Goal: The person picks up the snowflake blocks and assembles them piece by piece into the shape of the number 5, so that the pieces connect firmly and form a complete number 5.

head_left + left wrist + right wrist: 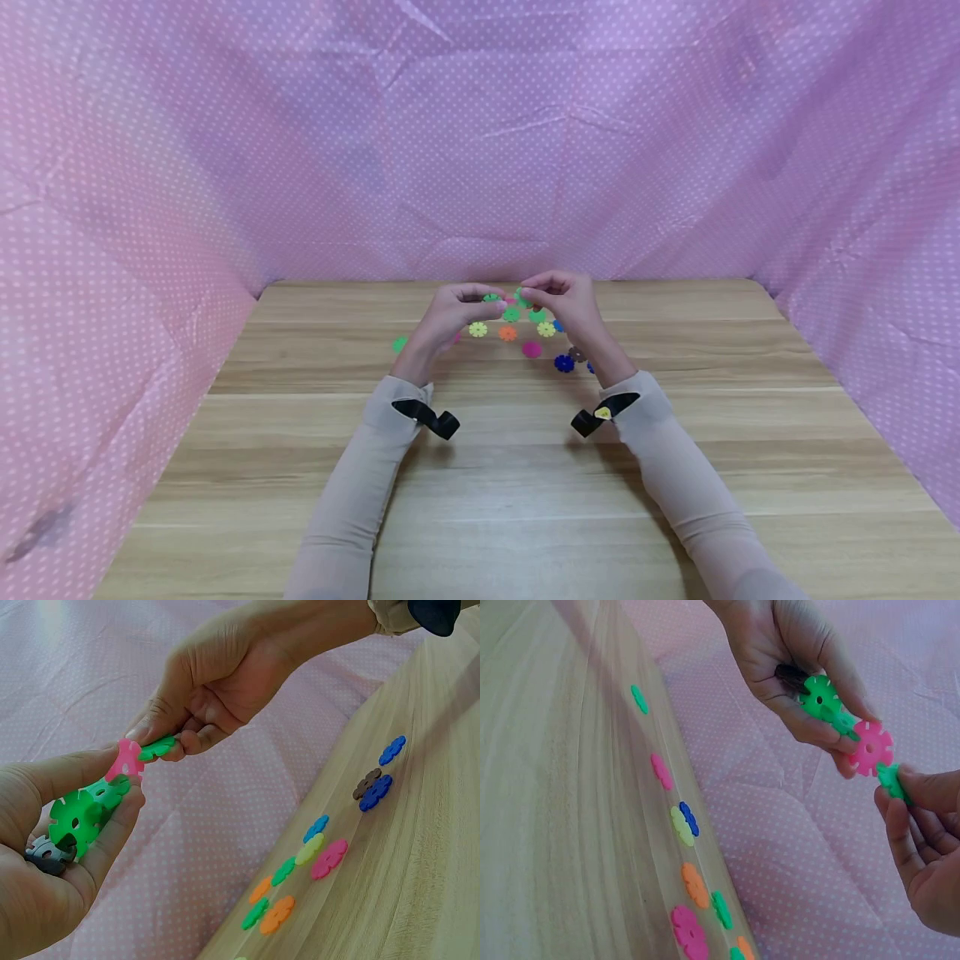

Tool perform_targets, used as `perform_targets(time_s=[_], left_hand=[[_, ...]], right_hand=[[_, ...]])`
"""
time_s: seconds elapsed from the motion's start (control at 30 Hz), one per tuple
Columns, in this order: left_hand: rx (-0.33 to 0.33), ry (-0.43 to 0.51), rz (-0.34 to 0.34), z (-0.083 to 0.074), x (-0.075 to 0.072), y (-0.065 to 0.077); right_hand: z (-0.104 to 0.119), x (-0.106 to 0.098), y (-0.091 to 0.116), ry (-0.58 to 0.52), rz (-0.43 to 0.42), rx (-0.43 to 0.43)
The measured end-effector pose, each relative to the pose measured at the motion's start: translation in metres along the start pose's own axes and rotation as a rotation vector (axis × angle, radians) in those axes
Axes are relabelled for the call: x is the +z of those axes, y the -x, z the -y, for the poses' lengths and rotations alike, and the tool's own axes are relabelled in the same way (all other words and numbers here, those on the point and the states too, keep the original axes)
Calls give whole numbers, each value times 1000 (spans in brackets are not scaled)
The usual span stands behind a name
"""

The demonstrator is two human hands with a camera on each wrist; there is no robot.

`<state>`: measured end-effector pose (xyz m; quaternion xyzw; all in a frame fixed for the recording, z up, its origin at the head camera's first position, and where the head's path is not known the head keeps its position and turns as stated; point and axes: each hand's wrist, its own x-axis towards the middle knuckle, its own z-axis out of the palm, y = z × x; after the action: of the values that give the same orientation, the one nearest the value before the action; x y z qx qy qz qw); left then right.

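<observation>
Over the far part of the table, my left hand (467,315) holds a small chain of notched plastic snowflake discs. A grey disc (46,849) lies near the palm, followed by a green disc (73,817), another green one, and a pink disc (871,748) pinched at the fingertips. Thumb and fingers of my right hand (568,307) pinch a single green snowflake disc (892,784). Its edge touches the rim of the pink disc; whether the notches interlock I cannot tell. Fingers partly cover the chain.
Loose snowflake discs lie scattered on the wooden table (480,500) below the hands: an orange disc (507,333), a pink one (532,349), a dark blue one (564,363) and several more. Behind the far edge hangs a pink dotted cloth (480,167).
</observation>
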<state>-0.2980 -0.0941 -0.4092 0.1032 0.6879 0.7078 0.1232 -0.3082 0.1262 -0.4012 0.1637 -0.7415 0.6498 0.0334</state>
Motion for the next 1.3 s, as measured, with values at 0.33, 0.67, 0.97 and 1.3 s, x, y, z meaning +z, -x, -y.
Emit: perform_targets(time_s=[0.33, 0.67, 0.97, 1.3], left_hand=[[32, 22, -17, -2, 1, 3], [36, 29, -35, -4, 4, 4], [41, 26, -7, -1, 5, 4], [-54, -147, 99, 2, 6, -1]], right_hand=[[-4, 5, 1, -137, -40, -37], [-6, 10, 2, -209, -78, -24], [-7, 9, 2, -199, -59, -14], [-2, 0, 1, -68, 25, 34]])
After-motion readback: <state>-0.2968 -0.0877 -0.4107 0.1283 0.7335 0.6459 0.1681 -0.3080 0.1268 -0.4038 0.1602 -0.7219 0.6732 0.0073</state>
